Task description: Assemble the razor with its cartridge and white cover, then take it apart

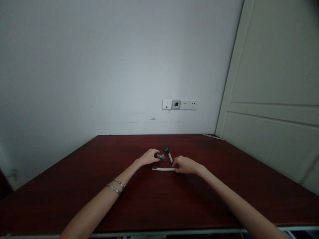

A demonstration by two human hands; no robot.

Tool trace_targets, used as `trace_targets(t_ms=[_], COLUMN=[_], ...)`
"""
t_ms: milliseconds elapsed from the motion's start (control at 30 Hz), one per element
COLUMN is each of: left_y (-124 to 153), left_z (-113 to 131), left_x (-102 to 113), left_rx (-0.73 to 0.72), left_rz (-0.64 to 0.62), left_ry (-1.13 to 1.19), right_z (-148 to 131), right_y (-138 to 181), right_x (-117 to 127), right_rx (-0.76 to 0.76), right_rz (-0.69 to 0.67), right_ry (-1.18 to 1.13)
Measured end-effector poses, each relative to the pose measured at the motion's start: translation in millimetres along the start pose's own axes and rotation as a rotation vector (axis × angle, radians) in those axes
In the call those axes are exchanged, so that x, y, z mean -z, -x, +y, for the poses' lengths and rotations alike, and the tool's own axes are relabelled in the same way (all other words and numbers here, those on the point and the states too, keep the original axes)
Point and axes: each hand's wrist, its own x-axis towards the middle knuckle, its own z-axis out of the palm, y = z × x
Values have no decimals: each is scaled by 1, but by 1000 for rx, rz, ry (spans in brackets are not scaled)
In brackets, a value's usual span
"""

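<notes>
A small clear case (161,157), seemingly of razor cartridges, lies on the dark red table. My left hand (149,156) is at its left side, thumb and fingers curved round its near and far edges. Just right of the case lies a razor (169,156), its black head pointing away and its grey handle towards me. Nearer to me is a slim white toothbrush (163,169) lying sideways, its grey-tufted end to the left. The closed fingers of my right hand (184,165) pinch its right end and hide it. They are also close to the razor's handle end.
The glossy table (124,199) reaches back to a pale wall (124,66). Sockets and switch plates (188,105) are set low in that wall. A cream panelled door (274,83) rises along the right side.
</notes>
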Motion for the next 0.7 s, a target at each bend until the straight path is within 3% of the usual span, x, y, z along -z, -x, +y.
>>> trace_targets(t_ms=[100,267,433,567,700], left_y=[-5,-6,-9,-24,-58], left_z=[2,-2,-8,1,35], left_x=[-5,-13,-16,-17,-30], left_rx=[-13,17,70,68,25], left_rz=[-51,-2,53,111,135], left_ry=[-40,-23,31,29,2], right_z=[0,9,40,87,135], right_y=[1,7,33,63,81], right_x=[-1,-4,13,33,38], right_rx=[11,57,28,-223,-514], right_rz=[7,-9,38,196,313], right_ry=[2,-83,-226,-257,-209])
